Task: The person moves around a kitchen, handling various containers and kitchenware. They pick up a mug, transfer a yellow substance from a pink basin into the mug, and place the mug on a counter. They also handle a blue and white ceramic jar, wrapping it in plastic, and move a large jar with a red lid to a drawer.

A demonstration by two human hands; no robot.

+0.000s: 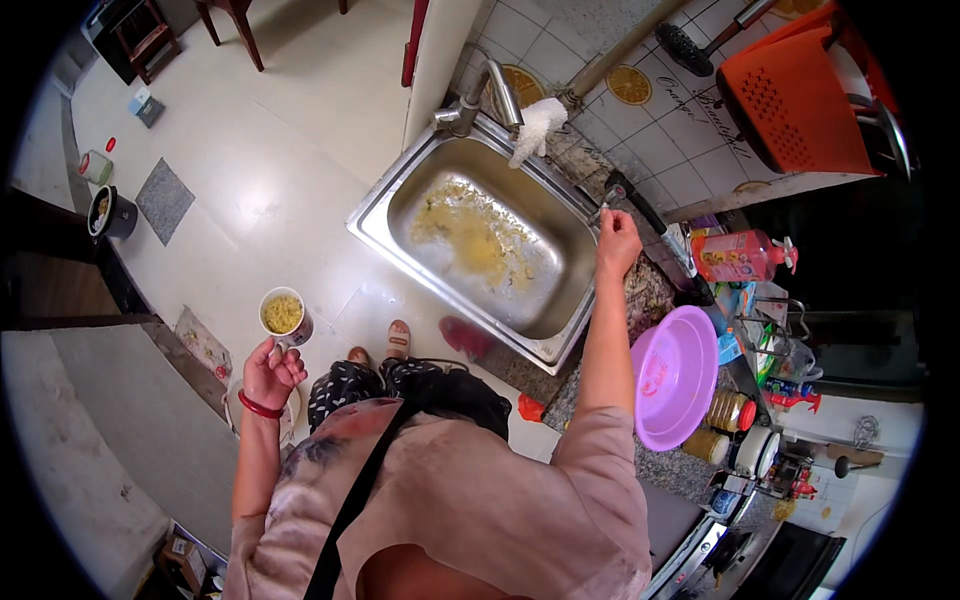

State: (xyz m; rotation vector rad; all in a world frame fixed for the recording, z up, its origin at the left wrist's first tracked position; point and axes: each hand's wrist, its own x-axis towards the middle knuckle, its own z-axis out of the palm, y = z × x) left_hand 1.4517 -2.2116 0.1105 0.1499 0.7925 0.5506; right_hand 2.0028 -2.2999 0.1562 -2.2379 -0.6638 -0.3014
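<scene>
My left hand (272, 378), a red band on its wrist, is closed on the handle of a mug (304, 328) and holds it over the floor, away from the sink. Yellow crumbly bits fill the mug near its rim. My right hand (618, 245) reaches past the right side of the steel sink (368, 218), its fingers pinched. Whatever lies between those fingertips is too small to make out; a dark, long-handled item (640, 205) is just beyond them. Wet yellowish bits (480, 240) are spread over the sink's bottom.
A tap (500, 92) and a white cloth (540, 128) are at the sink's back edge. Right of my arm stand a purple basin (683, 375), a pink pump bottle (733, 257) and several jars. An orange holder (790, 110) hangs on the wall. A dark bin (120, 218) is far left.
</scene>
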